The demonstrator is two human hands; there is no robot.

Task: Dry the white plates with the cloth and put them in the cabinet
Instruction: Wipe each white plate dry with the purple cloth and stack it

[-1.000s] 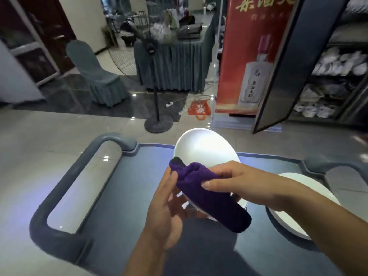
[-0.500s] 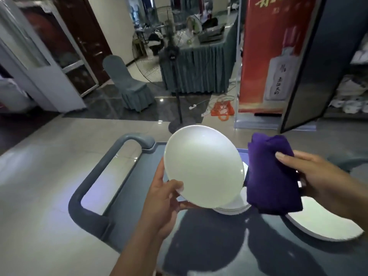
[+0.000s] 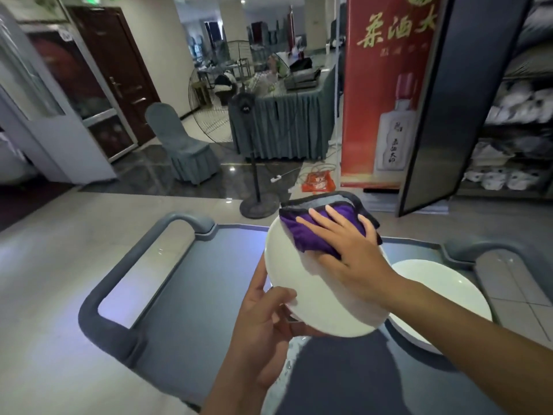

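My right hand (image 3: 350,253) covers the plate's (image 3: 311,295) upper part, fingers flat on the purple cloth (image 3: 314,232). My left hand (image 3: 263,322) pinches its lower rim above the cart (image 3: 191,283). The plate is plain white and tilted. A 2nd plate (image 3: 443,292) sits partly hidden behind my arm.

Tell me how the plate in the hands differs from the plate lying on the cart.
The held plate is lifted and tilted, gripped at its lower edge by the left hand; the other plate lies flat on the cart. The right hand presses the purple cloth onto the held plate; nothing touches the other plate. The held plate partly hides the other plate. Both are round, white and plain.
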